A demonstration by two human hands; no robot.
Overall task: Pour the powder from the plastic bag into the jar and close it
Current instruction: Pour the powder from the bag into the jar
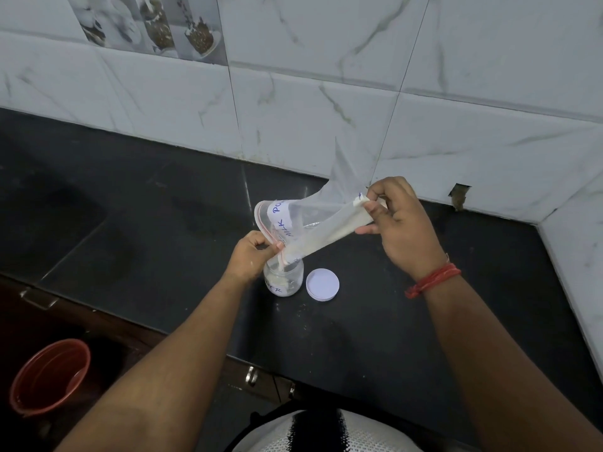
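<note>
Left grip (pixel 253 252) pinches plastic bag (pixel 321 220) mouth over jar (pixel 284 278) just beneath | right grip (pixel 396 220) pinches raised bag bottom | lid (pixel 322 284) on worktop (pixel 163 207), below right grip | risk: mouth slips off rim, powder spills.

Red bucket (pixel 49 376) on floor, lower left; black surface (pixel 146 207); white marble-patterned wall tiles (pixel 326 76); printed decorative tile (pixel 146 24), upper left.
</note>
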